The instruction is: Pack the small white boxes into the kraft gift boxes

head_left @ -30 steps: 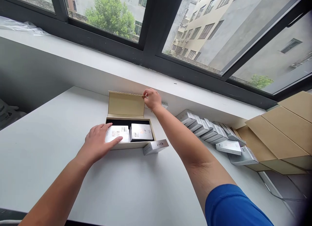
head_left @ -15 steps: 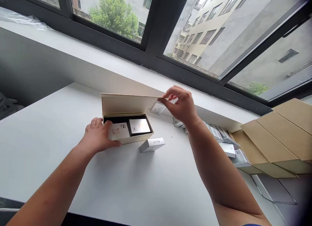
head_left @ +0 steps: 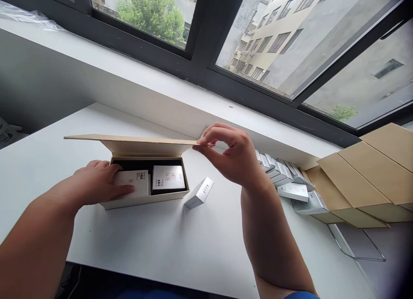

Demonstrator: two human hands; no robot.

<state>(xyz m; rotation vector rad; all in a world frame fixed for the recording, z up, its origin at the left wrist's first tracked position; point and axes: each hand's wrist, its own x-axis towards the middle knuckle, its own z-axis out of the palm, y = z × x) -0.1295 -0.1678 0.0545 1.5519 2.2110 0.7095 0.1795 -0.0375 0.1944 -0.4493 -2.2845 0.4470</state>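
A cream gift box (head_left: 142, 201) lies on the white table (head_left: 167, 247), with two small white cartons (head_left: 167, 178) inside on a black lining. Its hinged lid (head_left: 135, 140) hangs half lowered, almost level over the box. My right hand (head_left: 230, 155) pinches the lid's right corner between thumb and fingers. My left hand (head_left: 97, 183) rests flat on the left carton (head_left: 130, 182) and the box's left end, fingers stretched out. One loose small white carton (head_left: 200, 192) lies on the table just right of the box.
A row of several small white cartons (head_left: 290, 180) leans along the wall at the right. Flat brown cardboard boxes (head_left: 364, 178) are stacked at the far right. A white window ledge (head_left: 129, 84) and dark window frame run behind the table.
My right hand has swung the lid from upright down toward me until it is nearly level. The box has slid left with my left hand on it.
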